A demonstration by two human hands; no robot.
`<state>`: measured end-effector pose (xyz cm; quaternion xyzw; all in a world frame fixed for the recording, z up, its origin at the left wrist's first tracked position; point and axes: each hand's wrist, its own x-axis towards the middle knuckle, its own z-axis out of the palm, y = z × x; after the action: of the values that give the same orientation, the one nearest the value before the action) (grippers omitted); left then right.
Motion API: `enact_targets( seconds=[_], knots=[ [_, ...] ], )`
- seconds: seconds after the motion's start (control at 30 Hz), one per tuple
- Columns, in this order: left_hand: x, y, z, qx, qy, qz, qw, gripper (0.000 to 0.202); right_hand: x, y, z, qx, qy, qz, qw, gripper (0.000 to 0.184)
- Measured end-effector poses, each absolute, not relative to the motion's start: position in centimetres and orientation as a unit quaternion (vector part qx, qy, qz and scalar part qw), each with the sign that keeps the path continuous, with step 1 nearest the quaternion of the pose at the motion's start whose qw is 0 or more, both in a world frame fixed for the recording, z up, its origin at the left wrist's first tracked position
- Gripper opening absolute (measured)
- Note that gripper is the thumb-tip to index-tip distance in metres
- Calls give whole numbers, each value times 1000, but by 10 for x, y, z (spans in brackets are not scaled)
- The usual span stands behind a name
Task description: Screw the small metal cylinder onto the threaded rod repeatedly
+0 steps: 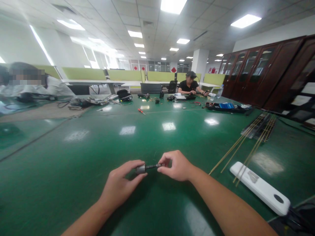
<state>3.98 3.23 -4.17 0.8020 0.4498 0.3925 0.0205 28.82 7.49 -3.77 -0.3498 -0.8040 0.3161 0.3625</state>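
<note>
A small metal piece (150,166), made of a silver cylinder with a thin dark shaft, is held level just above the green table (73,196). My left hand (120,183) grips the cylinder end between thumb and fingers. At the other end, my right hand (177,165) pinches the shaft's tip between thumb and forefinger. The fingertips partly cover both ends, so the exact kind of piece cannot be told.
To the right lie a white long case (261,188) and several thin brass-coloured rods (241,141). Farther back are a red screwdriver (141,111), a black tray (227,107), a bottle (220,91) and a black pouch (124,95). People sit at the far side and left.
</note>
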Motion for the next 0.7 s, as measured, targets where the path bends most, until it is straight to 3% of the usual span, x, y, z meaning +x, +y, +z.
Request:
enact_targets(
  seconds=[0.7],
  knots=[
    [38, 33, -39, 801, 454, 390, 22, 29, 289, 75, -33, -355, -806, 311, 357, 10]
  ],
)
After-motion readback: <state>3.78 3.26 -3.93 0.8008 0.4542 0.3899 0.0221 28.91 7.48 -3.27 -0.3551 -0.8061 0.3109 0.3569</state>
